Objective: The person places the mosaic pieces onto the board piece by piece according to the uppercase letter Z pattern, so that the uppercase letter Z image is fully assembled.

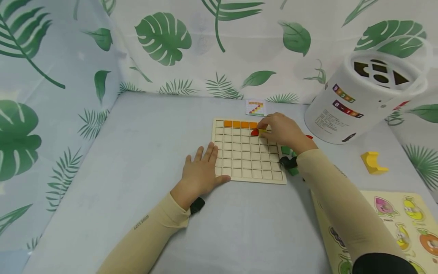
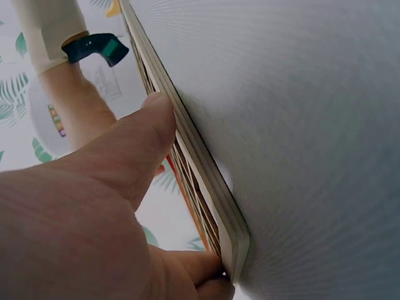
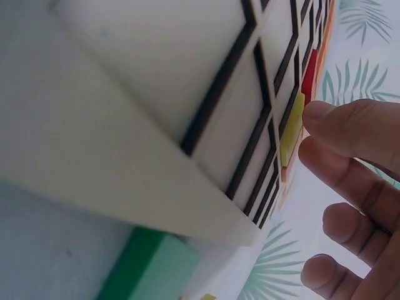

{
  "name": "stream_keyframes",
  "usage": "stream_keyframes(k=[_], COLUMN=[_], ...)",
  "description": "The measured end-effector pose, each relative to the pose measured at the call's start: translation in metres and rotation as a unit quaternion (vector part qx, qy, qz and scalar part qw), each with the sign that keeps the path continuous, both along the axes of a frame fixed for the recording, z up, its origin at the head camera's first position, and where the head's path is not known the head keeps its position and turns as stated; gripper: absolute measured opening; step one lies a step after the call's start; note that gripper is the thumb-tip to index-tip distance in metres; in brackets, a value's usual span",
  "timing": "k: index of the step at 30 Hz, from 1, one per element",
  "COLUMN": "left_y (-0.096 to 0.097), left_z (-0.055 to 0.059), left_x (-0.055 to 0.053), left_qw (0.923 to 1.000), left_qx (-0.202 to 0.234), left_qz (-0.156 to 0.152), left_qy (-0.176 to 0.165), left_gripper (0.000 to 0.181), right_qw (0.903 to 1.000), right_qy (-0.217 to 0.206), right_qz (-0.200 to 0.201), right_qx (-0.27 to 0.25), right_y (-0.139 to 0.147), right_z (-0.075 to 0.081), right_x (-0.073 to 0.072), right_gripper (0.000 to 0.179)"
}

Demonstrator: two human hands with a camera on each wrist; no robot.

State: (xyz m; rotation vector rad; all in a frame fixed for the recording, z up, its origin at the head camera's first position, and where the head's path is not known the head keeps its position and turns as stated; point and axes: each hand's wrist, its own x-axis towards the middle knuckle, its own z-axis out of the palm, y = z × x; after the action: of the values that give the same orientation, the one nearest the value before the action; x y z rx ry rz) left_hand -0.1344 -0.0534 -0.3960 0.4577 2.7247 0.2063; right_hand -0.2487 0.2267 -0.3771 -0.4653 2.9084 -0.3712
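A wooden grid board [image 1: 241, 163] lies flat, with several orange squares [image 1: 237, 124] along its far row and a red curved piece [image 1: 254, 132] below them. My left hand [image 1: 199, 173] rests at the board's near left corner. Its fingers are spread on the left edge and its thumb [image 2: 157, 122] lies along the near edge. Over the far right part of the board, my right hand [image 1: 281, 130] pinches a yellow piece [image 3: 292, 128] between thumb and index fingertip, right beside the red piece. The other fingers of that hand hang bent, clear of the piece.
Behind the board lies a small pattern card [image 1: 256, 108]. Green blocks [image 1: 286, 150] sit by the board's right edge, partly under my right wrist. A white bucket [image 1: 345, 102] with a shape-hole lid, a yellow arch block [image 1: 373, 163] and a fruit puzzle board [image 1: 373, 196] stand to the right.
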Motion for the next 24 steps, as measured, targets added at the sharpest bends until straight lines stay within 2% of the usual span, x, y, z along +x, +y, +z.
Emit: stream_keyframes(k=[9, 14, 18, 24], left_y=[0.001, 0.001, 0.001, -0.001], left_z=[-0.003, -0.004, -0.004, -0.001], left_x=[0.002, 0.002, 0.001, -0.001], left_qw=[1.0000, 1.0000, 1.0000, 1.0000], left_qx=[0.004, 0.005, 0.003, -0.002], left_qz=[0.000, 0.000, -0.003, -0.001], left_qy=[-0.002, 0.000, 0.002, 0.002], left_gripper=[0.105, 0.105, 0.105, 0.105], right_qw=[0.9995, 0.9993, 0.9998, 0.9996], right_qy=[-0.001, 0.007, 0.007, -0.016], right_qz=[0.028, 0.036, 0.016, -0.023], right_qx=[-0.014, -0.008, -0.008, 0.002], right_y=[-0.004, -0.003, 0.005, 0.031], right_z=[-0.004, -0.001, 0.006, 0.012], right_x=[-0.001, 0.002, 0.007, 0.016], right_gripper=[0.022, 0.021, 0.024, 0.026])
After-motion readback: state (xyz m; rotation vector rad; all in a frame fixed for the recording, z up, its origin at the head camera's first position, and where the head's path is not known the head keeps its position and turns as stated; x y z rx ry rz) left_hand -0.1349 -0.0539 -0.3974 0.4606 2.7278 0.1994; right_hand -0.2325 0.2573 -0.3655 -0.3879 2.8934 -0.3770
